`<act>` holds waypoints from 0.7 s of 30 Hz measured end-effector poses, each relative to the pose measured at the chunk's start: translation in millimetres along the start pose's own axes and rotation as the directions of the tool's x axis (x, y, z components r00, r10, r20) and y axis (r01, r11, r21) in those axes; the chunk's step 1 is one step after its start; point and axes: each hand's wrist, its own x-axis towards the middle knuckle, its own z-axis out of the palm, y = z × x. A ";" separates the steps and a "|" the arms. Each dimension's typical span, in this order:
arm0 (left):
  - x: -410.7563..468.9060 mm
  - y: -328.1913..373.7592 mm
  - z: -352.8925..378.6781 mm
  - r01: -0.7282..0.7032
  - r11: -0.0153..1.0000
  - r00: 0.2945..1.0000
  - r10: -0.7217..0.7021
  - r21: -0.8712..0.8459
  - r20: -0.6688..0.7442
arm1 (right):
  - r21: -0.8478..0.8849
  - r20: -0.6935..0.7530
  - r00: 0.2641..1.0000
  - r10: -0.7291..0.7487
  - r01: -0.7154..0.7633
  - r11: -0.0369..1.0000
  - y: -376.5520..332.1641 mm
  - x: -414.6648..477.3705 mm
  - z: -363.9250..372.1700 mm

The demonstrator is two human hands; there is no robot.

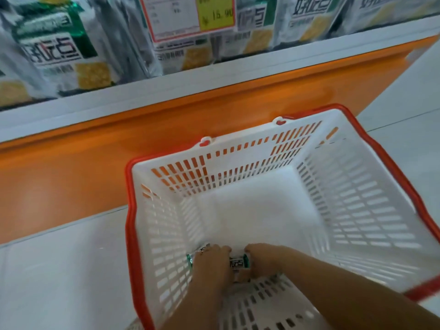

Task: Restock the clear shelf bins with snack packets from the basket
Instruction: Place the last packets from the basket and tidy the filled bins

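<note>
A white basket (357, 210) with a red rim sits on the pale floor (59, 270). Both hands are down inside the basket, at its near wall. The left hand (212, 260) curls its fingers over the snack packets (238, 263). The right hand (264, 259) grips them from the other side. I cannot tell how many packets there are. Behind the basket is an orange shelf base (214, 103). Above the base are clear bins (133, 44) full of packets, with a price tag (190, 17) on them.
</note>
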 end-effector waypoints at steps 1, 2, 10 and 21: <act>-1.1 0.8 -0.7 0.005 1.000 1.000 -0.005 0.027 -0.004 | 0.008 0.003 1.000 0.003 -0.003 1.000 0.6 -1.8 -0.6; -1.5 1.2 -0.9 0.014 0.999 1.000 -0.014 0.038 -0.002 | 0.018 -0.011 1.000 -0.002 0.002 1.000 0.4 -4.0 -2.7; -11.8 2.3 -20.3 -0.032 0.991 0.999 0.033 -0.128 0.004 | -0.086 -0.165 0.979 -0.119 0.106 0.991 -12.0 -31.0 -18.4; -70.5 46.4 -205.5 -0.348 0.668 0.889 0.013 -0.658 -0.457 | 0.187 -0.822 0.556 -0.125 0.471 0.862 12.2 -201.4 -151.1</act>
